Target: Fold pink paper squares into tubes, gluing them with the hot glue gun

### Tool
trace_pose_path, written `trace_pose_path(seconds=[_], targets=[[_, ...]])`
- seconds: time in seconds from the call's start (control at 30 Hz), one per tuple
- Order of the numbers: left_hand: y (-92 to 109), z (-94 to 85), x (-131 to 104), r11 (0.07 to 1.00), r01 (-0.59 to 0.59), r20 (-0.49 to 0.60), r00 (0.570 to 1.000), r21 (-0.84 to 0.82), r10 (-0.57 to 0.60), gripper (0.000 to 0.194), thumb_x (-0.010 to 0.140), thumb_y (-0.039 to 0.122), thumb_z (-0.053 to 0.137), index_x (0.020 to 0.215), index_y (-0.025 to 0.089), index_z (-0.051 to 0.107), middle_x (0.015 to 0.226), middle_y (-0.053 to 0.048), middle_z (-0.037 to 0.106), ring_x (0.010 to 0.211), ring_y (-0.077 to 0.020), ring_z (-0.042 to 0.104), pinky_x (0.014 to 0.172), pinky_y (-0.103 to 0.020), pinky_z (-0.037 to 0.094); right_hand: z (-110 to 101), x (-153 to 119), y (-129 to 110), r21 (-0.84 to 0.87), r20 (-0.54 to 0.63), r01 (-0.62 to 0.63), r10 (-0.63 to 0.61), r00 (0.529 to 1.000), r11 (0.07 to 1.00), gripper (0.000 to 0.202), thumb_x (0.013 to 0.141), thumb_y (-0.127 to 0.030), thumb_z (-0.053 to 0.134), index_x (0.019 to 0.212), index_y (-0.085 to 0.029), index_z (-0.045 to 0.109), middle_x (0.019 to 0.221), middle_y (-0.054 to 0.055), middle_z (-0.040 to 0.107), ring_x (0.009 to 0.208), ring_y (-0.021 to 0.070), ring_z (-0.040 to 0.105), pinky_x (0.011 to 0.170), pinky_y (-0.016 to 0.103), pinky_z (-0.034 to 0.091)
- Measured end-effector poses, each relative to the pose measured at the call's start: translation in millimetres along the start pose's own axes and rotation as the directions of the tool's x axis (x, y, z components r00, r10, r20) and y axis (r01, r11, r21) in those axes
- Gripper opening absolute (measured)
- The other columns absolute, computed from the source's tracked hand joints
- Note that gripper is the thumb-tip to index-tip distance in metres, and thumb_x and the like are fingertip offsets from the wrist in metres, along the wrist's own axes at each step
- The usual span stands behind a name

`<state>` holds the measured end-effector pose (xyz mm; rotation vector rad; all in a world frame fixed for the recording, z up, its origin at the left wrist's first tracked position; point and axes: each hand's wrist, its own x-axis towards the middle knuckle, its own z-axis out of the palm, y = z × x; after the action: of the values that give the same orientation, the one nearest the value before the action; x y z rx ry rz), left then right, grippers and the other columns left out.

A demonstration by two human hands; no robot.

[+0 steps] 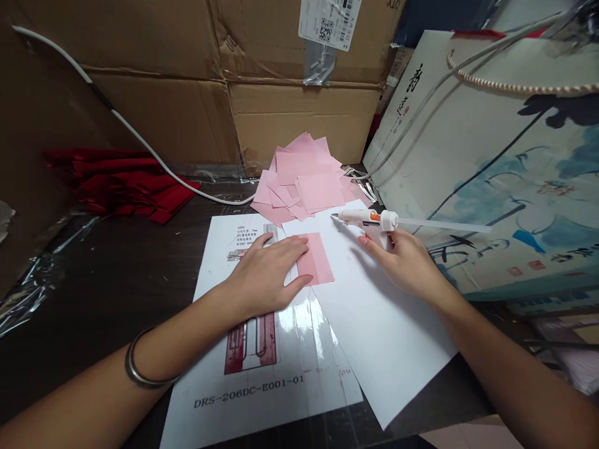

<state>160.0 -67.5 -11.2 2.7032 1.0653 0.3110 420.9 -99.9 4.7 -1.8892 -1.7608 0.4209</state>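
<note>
Pink card (317, 259) lies under the flat, released left hand (267, 274); right hand (406, 262) beside it grasps glue gun (369, 219).

Pink card (317, 260) under left hand (266, 274): matt paper, smooth. White sheet (384, 330) beneath it: plain matt paper. Printed sheet (262, 374) left of card: glossy, laminated-looking w/ glare. Glue gun (369, 219) in right hand (405, 262): smooth white plastic, orange trim. Boxes (187, 81) behind card: rough brown cardboard. Bracelet (140, 368): dull metal.
</note>
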Motion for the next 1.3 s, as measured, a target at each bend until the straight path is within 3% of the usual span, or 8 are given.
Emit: trace_pose_path(seconds=[0.2, 0.27, 0.33, 0.43, 0.53, 0.8, 1.1, 1.3], targets=[[-1, 0.2, -1, 1.000, -0.009, -0.016, 1.000, -0.004, 0.009, 0.049, 0.093, 0.047, 0.044, 0.133, 0.019, 0.048, 0.143, -0.009, 0.052, 0.133, -0.0258, 0.046, 0.114, -0.056, 0.022, -35, -41, -17, -0.383, -0.011, 0.038, -0.045, 0.999, 0.923, 0.044, 0.090, -0.052, 0.049, 0.109, -0.017, 0.067, 0.094, 0.015, 0.071, 0.079, 0.0330, 0.065, 0.063, 0.040, 0.043], [-1, 0.3, -1, 1.000, -0.014, -0.014, 1.000, -0.009, 0.013, 0.050, 0.092, 0.047, 0.045, 0.133, 0.018, 0.048, 0.143, -0.009, 0.052, 0.134, -0.0258, 0.045, 0.113, -0.056, 0.022, -38, -49, -34, -0.199, 0.020, 0.032, -0.028, 0.999, 0.980, 0.044, 0.090, -0.052, 0.049, 0.116, -0.021, 0.065, 0.084, 0.010, 0.071, 0.066, 0.0266, 0.064, 0.060, 0.038, 0.041], [-1, 0.7, -1, 1.000, -0.016, -0.019, 1.000, -0.014, 0.016, 0.050, 0.093, 0.047, 0.045, 0.133, 0.018, 0.048, 0.143, -0.010, 0.051, 0.134, -0.0258, 0.045, 0.114, -0.056, 0.021, -32, -47, -51, 0.196, 0.226, -0.070, 0.025, 0.974, 0.978, 0.053, 0.090, -0.053, 0.050, 0.135, -0.024, 0.051, 0.074, 0.004, 0.068, 0.061, 0.0206, 0.061, 0.059, 0.034, 0.043], [-1, 2.0, -2, 1.000, -0.014, -0.031, 0.999, -0.024, 0.013, 0.051, 0.093, 0.047, 0.045, 0.135, 0.020, 0.047, 0.144, -0.009, 0.050, 0.134, -0.0254, 0.045, 0.115, -0.054, 0.019, -14, -30, -64, 0.604, 0.516, -0.404, 0.050, 0.855, 0.687, 0.064, 0.089, -0.051, 0.054, 0.142, -0.018, 0.038, 0.062, -0.003, 0.058, 0.045, 0.0137, 0.049, 0.048, 0.029, 0.039], [-2, 4.0, -2, 1.000, -0.015, -0.039, 0.999, -0.027, 0.014, 0.051, 0.092, 0.047, 0.045, 0.136, 0.021, 0.046, 0.145, -0.008, 0.050, 0.134, -0.0251, 0.045, 0.116, -0.053, 0.018, 2, -15, -60, 0.687, 0.591, -0.564, 0.101, 0.801, 0.458, 0.044, 0.087, -0.046, 0.057, 0.120, -0.017, 0.053, 0.057, -0.005, 0.052, 0.038, 0.0088, 0.037, 0.042, 0.026, 0.030], [-3, 4.3, -2, 1.000, -0.014, -0.040, 0.999, -0.014, 0.014, 0.051, 0.092, 0.047, 0.046, 0.135, 0.020, 0.047, 0.144, -0.008, 0.050, 0.133, -0.0255, 0.046, 0.115, -0.055, 0.020, 8, -12, -49, 0.637, 0.678, -0.695, 0.186, 0.711, 0.333, 0.026, 0.087, -0.042, 0.058, 0.099, -0.019, 0.059, 0.045, -0.009, 0.034, 0.039, 0.0079, 0.022, 0.039, 0.025, 0.017], [-2, 3.1, -2, 1.000, -0.023, -0.048, 0.999, -0.021, 0.022, 0.050, 0.092, 0.047, 0.046, 0.134, 0.019, 0.048, 0.142, -0.009, 0.052, 0.133, -0.0256, 0.047, 0.115, -0.054, 0.020, 9, -6, -45, 0.618, 0.737, -0.729, 0.106, 0.668, 0.295, 0.032, 0.091, -0.043, 0.055, 0.103, -0.014, 0.061, 0.042, -0.010, 0.027, 0.041, 0.0070, 0.015, 0.039, 0.024, 0.014], [-3, 4.1, -2, 0.999, -0.031, -0.055, 0.998, -0.011, 0.030, 0.050, 0.091, 0.046, 0.048, 0.132, 0.018, 0.049, 0.142, -0.010, 0.053, 0.133, -0.0249, 0.047, 0.115, -0.054, 0.022, 16, -7, -42, 0.630, 0.658, -0.602, 0.075, 0.749, 0.491, 0.025, 0.089, -0.040, 0.055, 0.100, -0.018, 0.062, 0.046, -0.010, 0.027, 0.041, 0.0079, 0.019, 0.039, 0.025, 0.017]])
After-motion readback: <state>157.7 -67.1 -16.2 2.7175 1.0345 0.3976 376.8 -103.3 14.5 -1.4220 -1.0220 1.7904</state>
